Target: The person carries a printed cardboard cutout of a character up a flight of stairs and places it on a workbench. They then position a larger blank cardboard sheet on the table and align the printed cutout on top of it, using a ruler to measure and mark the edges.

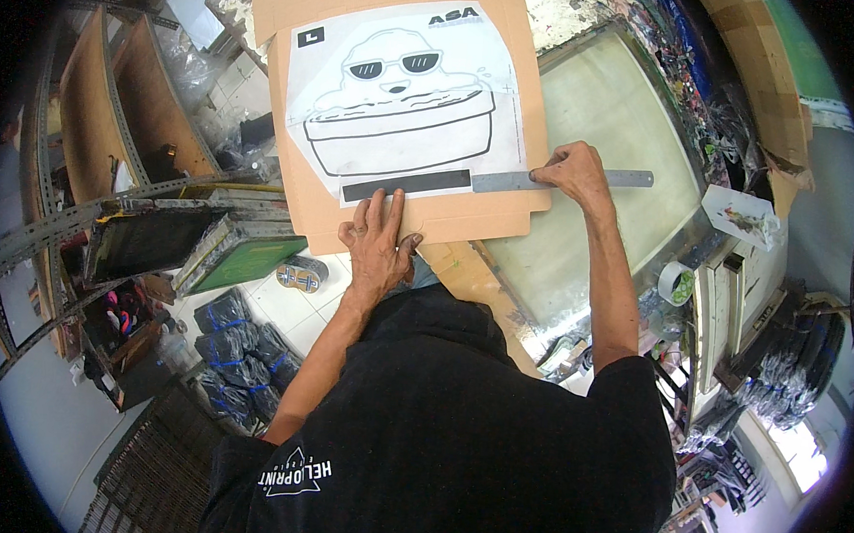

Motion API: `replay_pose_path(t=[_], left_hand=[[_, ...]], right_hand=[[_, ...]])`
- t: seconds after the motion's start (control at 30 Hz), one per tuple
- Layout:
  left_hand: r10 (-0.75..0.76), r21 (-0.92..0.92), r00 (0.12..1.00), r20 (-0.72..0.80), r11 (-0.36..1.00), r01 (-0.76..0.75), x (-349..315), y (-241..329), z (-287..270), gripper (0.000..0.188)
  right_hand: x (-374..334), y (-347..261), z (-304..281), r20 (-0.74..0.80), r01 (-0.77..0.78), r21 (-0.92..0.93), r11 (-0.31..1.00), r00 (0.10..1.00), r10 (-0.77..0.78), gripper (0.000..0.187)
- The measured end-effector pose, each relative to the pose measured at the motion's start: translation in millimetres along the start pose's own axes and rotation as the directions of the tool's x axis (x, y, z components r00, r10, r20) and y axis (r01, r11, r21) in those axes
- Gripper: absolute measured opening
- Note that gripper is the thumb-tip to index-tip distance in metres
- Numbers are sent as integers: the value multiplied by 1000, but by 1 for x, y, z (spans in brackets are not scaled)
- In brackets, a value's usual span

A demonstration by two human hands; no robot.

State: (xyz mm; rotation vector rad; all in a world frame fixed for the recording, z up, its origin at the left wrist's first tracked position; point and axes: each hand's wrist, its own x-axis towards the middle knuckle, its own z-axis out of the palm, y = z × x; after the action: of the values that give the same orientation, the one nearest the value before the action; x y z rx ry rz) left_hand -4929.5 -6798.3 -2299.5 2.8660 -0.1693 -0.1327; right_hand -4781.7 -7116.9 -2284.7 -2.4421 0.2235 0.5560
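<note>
A white paper sheet (408, 153) with a line drawing of a smiling figure in sunglasses over a tub lies on a brown cardboard piece (496, 217). Along the sheet's near edge runs a solid black bar (411, 185). My left hand (382, 241) rests with its fingertips at that edge by the bar's left part, fingers stretched out and holding nothing. Pinched between the fingers of my right hand (574, 173) is a steel ruler (626, 178). Its left end lies against the bar's right end, and its right end sticks out past the cardboard.
A large framed pale panel (615, 113) lies under the cardboard's right side. White tape roll (676, 283) and a small paper with a stain (742, 218) are at the right. Framed screens (247, 249) lean at the left, near bagged dark bundles (242, 349) on the floor.
</note>
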Motion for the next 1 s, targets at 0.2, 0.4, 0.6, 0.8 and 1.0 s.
replay_pose_path(t=[0.2,0.4,0.6,0.8,1.0], left_hand=[[-1,-1,1000,9,1000,1,0,1,-1,71],[-4,-3,1000,12,1000,4,-2,-1,2,72],[-10,1,1000,-3,1000,10,-5,-5,1,72],[13,-7,999,-39,1000,-13,-5,-7,-5,75],[16,-38,999,-35,999,-17,-9,-10,-15,75]], right_hand=[[0,3,0,-10,24,14,1000,1000,-23,26],[-2,0,-1,4,8,18,1000,1000,-8,27],[-2,-5,2,10,30,14,999,999,-30,30],[-6,-8,-1,18,30,-3,1000,999,-30,32],[-12,-11,2,25,28,18,999,999,-29,33]])
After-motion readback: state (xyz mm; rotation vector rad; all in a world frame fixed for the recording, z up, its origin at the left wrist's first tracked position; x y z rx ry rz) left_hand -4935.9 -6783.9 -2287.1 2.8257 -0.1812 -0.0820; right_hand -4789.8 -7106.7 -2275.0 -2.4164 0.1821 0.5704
